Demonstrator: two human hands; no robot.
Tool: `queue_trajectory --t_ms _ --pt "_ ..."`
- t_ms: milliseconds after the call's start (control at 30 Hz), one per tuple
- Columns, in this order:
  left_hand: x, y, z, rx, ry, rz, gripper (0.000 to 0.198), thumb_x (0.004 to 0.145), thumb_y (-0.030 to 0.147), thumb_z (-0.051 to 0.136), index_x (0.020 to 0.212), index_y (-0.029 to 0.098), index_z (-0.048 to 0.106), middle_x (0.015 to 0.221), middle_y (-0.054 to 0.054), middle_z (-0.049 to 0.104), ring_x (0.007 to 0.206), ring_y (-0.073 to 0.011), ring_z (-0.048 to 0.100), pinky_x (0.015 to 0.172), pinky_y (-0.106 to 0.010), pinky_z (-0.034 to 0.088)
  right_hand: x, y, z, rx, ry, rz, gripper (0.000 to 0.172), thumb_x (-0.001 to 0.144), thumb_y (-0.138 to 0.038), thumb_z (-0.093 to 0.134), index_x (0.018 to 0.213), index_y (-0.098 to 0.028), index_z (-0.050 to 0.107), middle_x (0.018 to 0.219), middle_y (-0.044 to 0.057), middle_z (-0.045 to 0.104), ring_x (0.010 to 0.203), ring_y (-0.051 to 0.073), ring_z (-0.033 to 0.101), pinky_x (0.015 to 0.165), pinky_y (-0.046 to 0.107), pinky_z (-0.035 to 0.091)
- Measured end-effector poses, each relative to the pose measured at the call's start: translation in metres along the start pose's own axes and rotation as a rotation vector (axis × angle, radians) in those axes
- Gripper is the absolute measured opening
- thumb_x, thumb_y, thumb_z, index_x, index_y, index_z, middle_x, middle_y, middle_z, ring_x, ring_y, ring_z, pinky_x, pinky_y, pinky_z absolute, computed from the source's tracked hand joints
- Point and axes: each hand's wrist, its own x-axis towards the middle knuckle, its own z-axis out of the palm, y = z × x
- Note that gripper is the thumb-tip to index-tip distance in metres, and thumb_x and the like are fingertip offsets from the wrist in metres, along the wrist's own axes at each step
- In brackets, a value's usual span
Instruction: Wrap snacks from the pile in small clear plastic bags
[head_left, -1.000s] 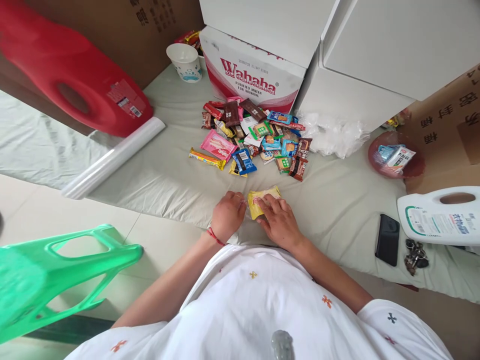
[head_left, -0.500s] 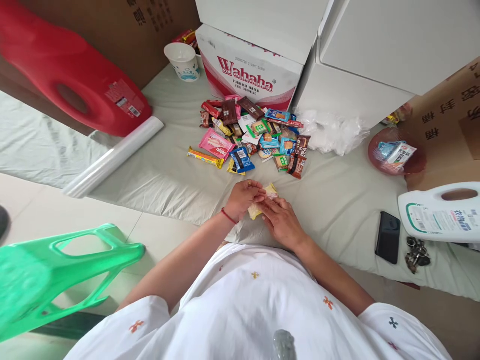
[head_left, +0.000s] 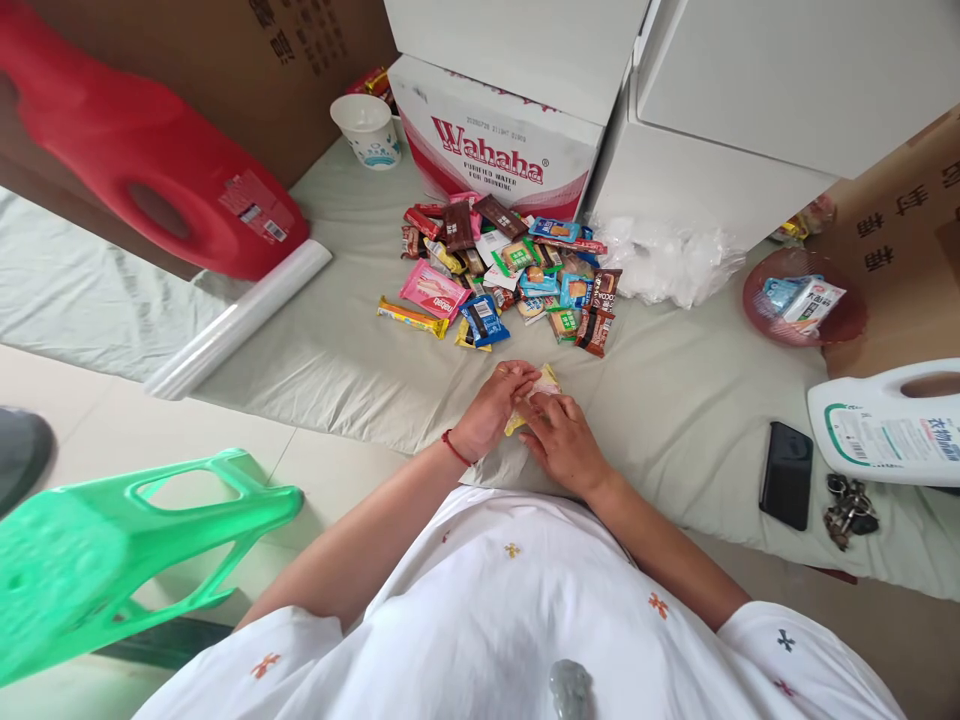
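A small yellow packet (head_left: 550,381) lies on the cloth close to my body, with both hands on it. My left hand (head_left: 491,405), with a red string at the wrist, has its fingers closed at the packet's left side. My right hand (head_left: 564,438) rests its fingers on the packet from the right. Beyond my hands is a pile of wrapped snacks: a pink packet (head_left: 435,290), a blue packet (head_left: 484,320), a yellow bar (head_left: 412,317) and several brown, green and red ones.
A Wahaha box (head_left: 491,135) stands behind the pile, a paper cup (head_left: 367,132) beside it. Left are a red jug (head_left: 180,180), a plastic roll (head_left: 240,320) and a green stool (head_left: 112,550). Right are a red bowl (head_left: 851,315), a phone (head_left: 786,475), keys (head_left: 850,512) and a white bottle (head_left: 892,430).
The view has shifted slightly, so the stool and phone sit further right. My hands stay at the yellow packet, with only a small movement of the fingers.
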Motion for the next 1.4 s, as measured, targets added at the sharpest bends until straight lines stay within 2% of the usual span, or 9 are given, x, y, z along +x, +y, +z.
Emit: queue_trajectory --t_ms 133,267,467,700,800,900,1033,1267,1400 --pt "0.004 0.011 -0.007 -0.144 0.004 0.006 0.024 0.085 0.041 0.070 0.096 0.020 0.066 0.119 -0.009 0.069 0.132 -0.0223 0.060 0.114 -0.038 0.046 -0.005 0.006 0.006 0.062 0.069 -0.048 0.048 0.103 -0.020 0.048 0.151 -0.021 0.053 0.142 0.012 0.061 0.128 0.029 0.051 0.111 0.050 0.048" --pt "-0.003 0.023 -0.029 0.004 0.055 0.279 0.021 0.078 0.027 0.073 0.097 0.022 0.066 0.124 -0.007 0.071 0.126 -0.0245 0.064 0.111 -0.044 0.049 -0.012 0.011 0.009 0.124 0.119 -0.071 0.052 0.103 -0.017 0.046 0.154 -0.021 0.049 0.146 0.011 0.060 0.132 0.027 0.052 0.114 0.051 0.048" --pt "-0.028 0.008 -0.048 1.171 -0.137 0.622 0.031 0.097 0.027 0.050 0.119 0.020 0.070 0.132 -0.013 0.071 0.128 -0.0254 0.063 0.113 -0.045 0.048 -0.012 0.012 0.009 0.153 0.137 -0.059 0.055 0.099 -0.012 0.046 0.153 -0.022 0.051 0.145 0.009 0.061 0.131 0.027 0.054 0.114 0.050 0.050" --pt "-0.029 -0.035 -0.011 1.831 -0.174 0.590 0.083 0.087 0.035 0.059 0.155 -0.005 0.032 0.166 -0.034 0.018 0.159 -0.0419 0.011 0.127 -0.063 0.017 -0.022 0.010 -0.002 0.225 0.038 -0.015 0.057 0.093 -0.011 0.052 0.150 -0.016 0.053 0.155 0.013 0.052 0.143 0.030 0.046 0.120 0.054 0.043" --pt "-0.026 -0.041 -0.002 1.788 -0.172 0.560 0.091 0.085 0.041 0.064 0.156 -0.004 0.030 0.166 -0.036 0.014 0.158 -0.0446 0.006 0.126 -0.066 0.013 -0.030 0.017 -0.018 0.476 -0.004 0.013 0.047 0.096 -0.017 0.054 0.142 -0.019 0.061 0.153 0.014 0.054 0.143 0.028 0.050 0.118 0.054 0.044" --pt "-0.019 -0.047 0.000 1.664 -0.117 0.545 0.089 0.087 0.046 0.066 0.155 -0.002 0.035 0.165 -0.036 0.015 0.158 -0.0463 0.007 0.125 -0.068 0.010 -0.038 0.026 -0.029 0.755 0.007 0.235 0.031 0.102 -0.029 0.053 0.127 -0.024 0.070 0.121 0.009 0.076 0.104 0.022 0.074 0.095 0.043 0.060" --pt "-0.001 -0.050 -0.007 1.519 -0.071 0.544 0.063 0.096 0.035 0.058 0.152 0.011 0.043 0.165 -0.029 0.030 0.158 -0.0408 0.021 0.124 -0.068 0.015 -0.044 0.034 -0.028 0.859 0.145 0.512 0.029 0.101 -0.043 0.056 0.114 -0.024 0.074 0.094 0.005 0.078 0.068 0.017 0.070 0.073 0.034 0.060" --pt "0.002 -0.026 -0.013 1.173 -0.186 0.536 0.047 0.094 0.039 0.063 0.135 0.017 0.061 0.153 -0.021 0.053 0.148 -0.0364 0.043 0.126 -0.059 0.025 -0.032 0.044 -0.024 0.988 0.403 0.678 0.038 0.097 -0.051 0.060 0.121 -0.022 0.071 0.113 0.009 0.075 0.088 0.020 0.070 0.084 0.038 0.059" --pt "-0.013 -0.016 0.002 0.774 -0.085 0.433 0.048 0.094 0.051 0.063 0.133 0.023 0.062 0.146 -0.013 0.061 0.139 -0.0305 0.054 0.121 -0.047 0.038 -0.019 0.041 -0.015 1.035 0.328 0.576 0.064 0.096 -0.061 0.057 0.147 -0.024 0.053 0.150 0.014 0.056 0.124 0.026 0.062 0.097 0.044 0.058"
